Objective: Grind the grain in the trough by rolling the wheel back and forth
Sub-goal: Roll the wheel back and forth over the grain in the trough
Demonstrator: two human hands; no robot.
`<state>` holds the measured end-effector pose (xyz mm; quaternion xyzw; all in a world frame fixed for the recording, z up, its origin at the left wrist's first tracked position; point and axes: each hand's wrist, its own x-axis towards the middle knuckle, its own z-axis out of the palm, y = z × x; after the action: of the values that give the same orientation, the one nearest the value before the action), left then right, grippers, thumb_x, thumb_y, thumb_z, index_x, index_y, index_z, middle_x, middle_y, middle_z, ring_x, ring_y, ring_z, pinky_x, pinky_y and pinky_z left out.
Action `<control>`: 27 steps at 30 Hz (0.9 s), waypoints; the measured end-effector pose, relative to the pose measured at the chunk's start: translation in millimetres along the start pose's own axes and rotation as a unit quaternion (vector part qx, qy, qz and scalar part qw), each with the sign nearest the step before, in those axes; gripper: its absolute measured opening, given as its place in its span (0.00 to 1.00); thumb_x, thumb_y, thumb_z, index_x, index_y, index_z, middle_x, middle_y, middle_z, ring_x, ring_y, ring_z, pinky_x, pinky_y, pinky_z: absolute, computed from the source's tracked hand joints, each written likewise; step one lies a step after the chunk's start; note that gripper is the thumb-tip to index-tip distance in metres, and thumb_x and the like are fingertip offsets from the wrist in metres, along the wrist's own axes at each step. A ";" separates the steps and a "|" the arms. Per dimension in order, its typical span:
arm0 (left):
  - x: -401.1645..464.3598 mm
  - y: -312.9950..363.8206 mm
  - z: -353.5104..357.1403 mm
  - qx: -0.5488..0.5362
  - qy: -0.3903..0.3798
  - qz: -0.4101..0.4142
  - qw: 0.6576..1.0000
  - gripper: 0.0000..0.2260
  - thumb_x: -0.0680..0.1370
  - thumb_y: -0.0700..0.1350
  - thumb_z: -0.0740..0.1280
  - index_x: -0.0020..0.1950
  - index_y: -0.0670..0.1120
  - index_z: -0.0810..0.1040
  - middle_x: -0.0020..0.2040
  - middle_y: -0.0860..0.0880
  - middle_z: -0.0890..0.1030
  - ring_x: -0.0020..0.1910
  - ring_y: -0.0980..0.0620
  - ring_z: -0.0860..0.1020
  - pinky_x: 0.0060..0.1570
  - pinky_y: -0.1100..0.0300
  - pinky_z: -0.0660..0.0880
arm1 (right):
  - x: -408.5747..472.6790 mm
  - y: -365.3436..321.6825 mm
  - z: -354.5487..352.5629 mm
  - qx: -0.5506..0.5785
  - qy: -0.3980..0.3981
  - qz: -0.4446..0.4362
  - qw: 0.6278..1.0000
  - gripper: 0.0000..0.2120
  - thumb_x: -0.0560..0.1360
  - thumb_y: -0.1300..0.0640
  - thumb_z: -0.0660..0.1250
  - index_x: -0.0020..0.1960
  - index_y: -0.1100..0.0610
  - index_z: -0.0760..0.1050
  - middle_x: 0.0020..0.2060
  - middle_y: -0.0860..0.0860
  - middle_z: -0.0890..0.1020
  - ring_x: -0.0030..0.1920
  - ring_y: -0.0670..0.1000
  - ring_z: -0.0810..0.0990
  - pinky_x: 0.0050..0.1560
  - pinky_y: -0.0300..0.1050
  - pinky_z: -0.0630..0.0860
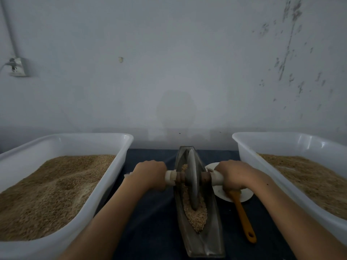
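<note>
left tub (120,166) of grain outside the left grip, likely supply | left hand (150,175) curled round the white axle handle (170,177) | wheel (193,180) between both grips, upright in the trough (199,241), on the grain (195,216) (paired grips keep it level) | right hand (231,175) wrapped round its handle | dish (246,197), orange spatula (243,216) just beyond, presumably for scooping.

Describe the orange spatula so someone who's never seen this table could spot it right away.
Start at the metal trough running down the middle of the dark table, between two white bins of grain. Just right of it sits a small white dish. The spatula lies with its head on that dish and its handle pointing toward the viewer; it is the only orange thing here.
</note>
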<state>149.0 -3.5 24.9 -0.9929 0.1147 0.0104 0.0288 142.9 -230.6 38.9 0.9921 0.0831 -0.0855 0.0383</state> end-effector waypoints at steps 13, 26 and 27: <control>1.1 3.1 11.8 0.016 0.168 -0.014 0.986 0.07 0.77 0.47 0.64 0.54 0.49 0.73 0.51 0.49 0.79 0.49 0.49 0.77 0.43 0.58 0.67 | 6.1 -5.6 15.3 -0.020 0.193 0.008 0.981 0.07 0.75 0.60 0.64 0.50 0.49 0.71 0.49 0.49 0.80 0.49 0.51 0.78 0.51 0.45 0.72; 3.0 -7.1 2.0 -0.049 -0.062 0.012 0.997 0.13 0.73 0.46 0.71 0.55 0.46 0.76 0.48 0.49 0.79 0.47 0.50 0.77 0.49 0.57 0.74 | -6.2 -3.4 -4.0 -0.026 -0.006 -0.008 1.000 0.12 0.73 0.58 0.69 0.56 0.53 0.76 0.48 0.51 0.80 0.47 0.50 0.79 0.47 0.42 0.74; 3.6 -6.5 2.5 -0.043 -0.042 0.012 0.998 0.12 0.73 0.46 0.71 0.54 0.47 0.76 0.46 0.50 0.78 0.45 0.51 0.77 0.47 0.57 0.74 | -5.1 -3.6 -3.2 -0.024 0.005 -0.007 1.000 0.13 0.73 0.58 0.68 0.57 0.53 0.76 0.48 0.50 0.79 0.47 0.50 0.78 0.48 0.43 0.73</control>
<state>154.0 2.1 22.7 -0.9904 0.1250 0.0578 -0.0091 137.9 -227.6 42.7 0.9908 0.0920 -0.0786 0.0610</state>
